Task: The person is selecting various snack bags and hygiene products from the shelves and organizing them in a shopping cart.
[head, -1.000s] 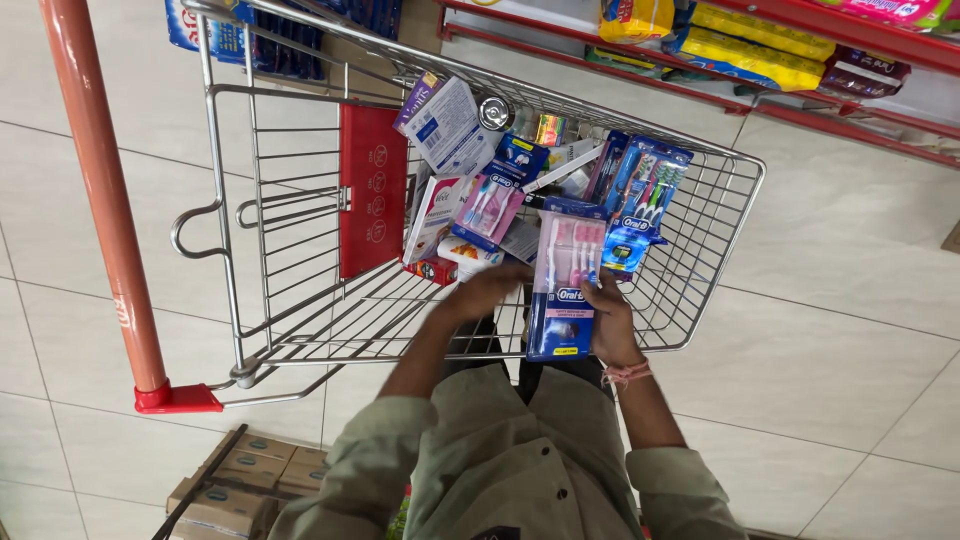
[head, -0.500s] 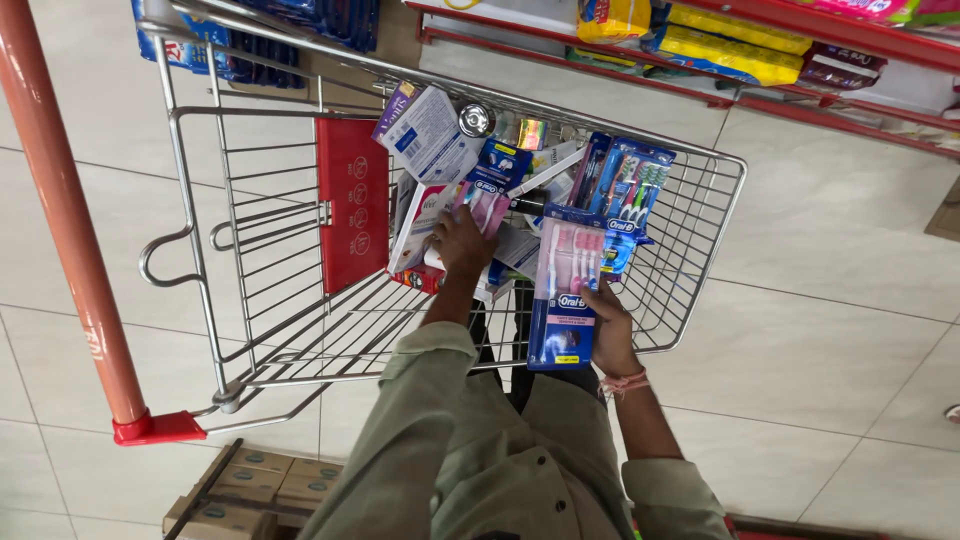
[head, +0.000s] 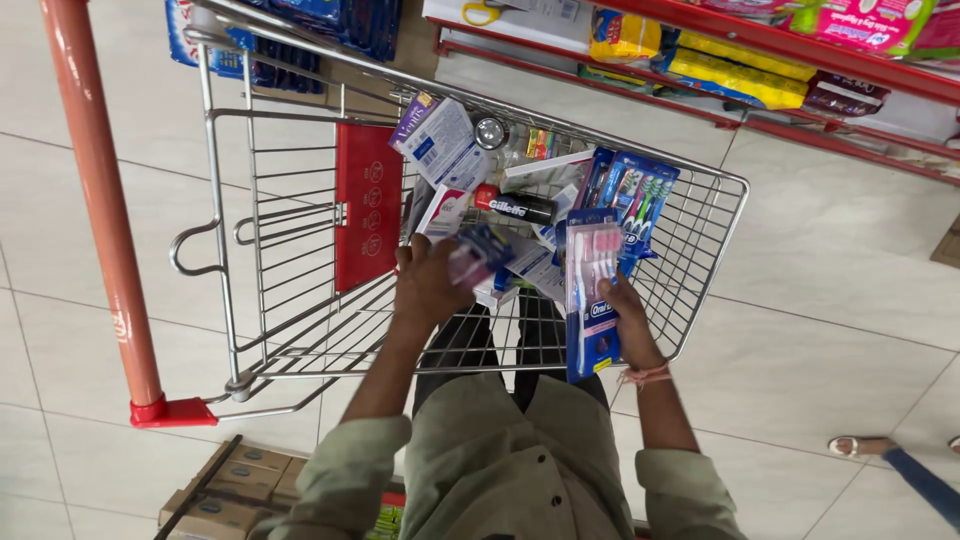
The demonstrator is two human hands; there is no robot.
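Both hands reach down into a wire shopping cart (head: 700, 260) that fills the middle of the head view. The left hand (head: 430, 285) sits at about 9 o'clock from the right one, its grip curled shut around a small blister pack (head: 478, 255) with pink and dark blue showing; motion blur hides what kind of item it is. The right hand (head: 625, 320) has its grip wrapped around the edge of a long toothbrush pack (head: 592, 300), blue card with pink brushes, held upright against the cart's near wall.

At 12 o'clock from the hands the cart holds a heap of goods: a black and red tube (head: 515, 205) lying flat, a white and purple box (head: 435, 140) tilted at 11 o'clock, and a blue multi-brush pack (head: 640, 200) leaning at 1 o'clock. The red child-seat flap (head: 367, 205) stands at 10 o'clock, and the cart's red handle (head: 95, 200) runs down the left edge. Red store shelves (head: 800, 45) with yellow packets cross the top right. Cardboard boxes (head: 235, 485) lie on the tiled floor (head: 830, 300) at 7 o'clock.
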